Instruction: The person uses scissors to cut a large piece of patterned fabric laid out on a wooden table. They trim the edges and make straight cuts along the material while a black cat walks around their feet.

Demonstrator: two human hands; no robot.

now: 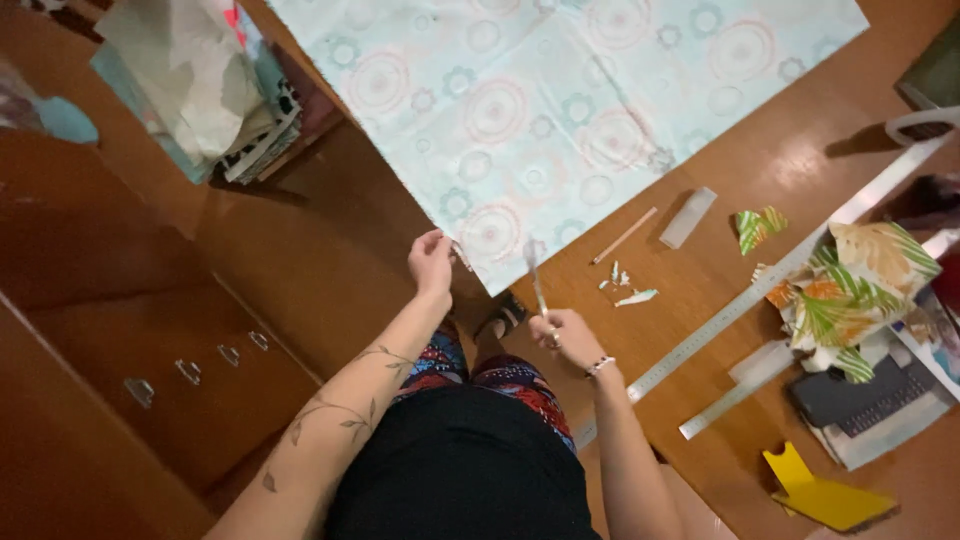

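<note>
Table: brown wooden tabletop (800,170), with the person standing at its edge, over a wooden floor.
Cloth: a large pale blue sheet of fabric (560,100) printed with pink and teal rings lies flat on the table; its near corner points toward the person and hangs just past the table edge, between the two hands.
Long ruler: a metal ruler (760,290) runs diagonally on the table, to the right of the cloth corner.
Leaf-print scraps: crumpled green and orange fabric (850,290) lies beside the ruler, well apart from the hands.
Left hand: the left hand (432,262) has its fingers closed, pinching the cloth's edge just left of the corner.
Right hand: the right hand (562,330) is closed around scissors (536,275), blades blurred.
Key relation: the scissors' long axis points away from the person, tips at the cloth's near corner; the right hand is nearer the corner tip, the left holds the edge beside it.
Small bits: a pencil (624,235) and paper snippets (625,290) lie right of the scissors.
</note>
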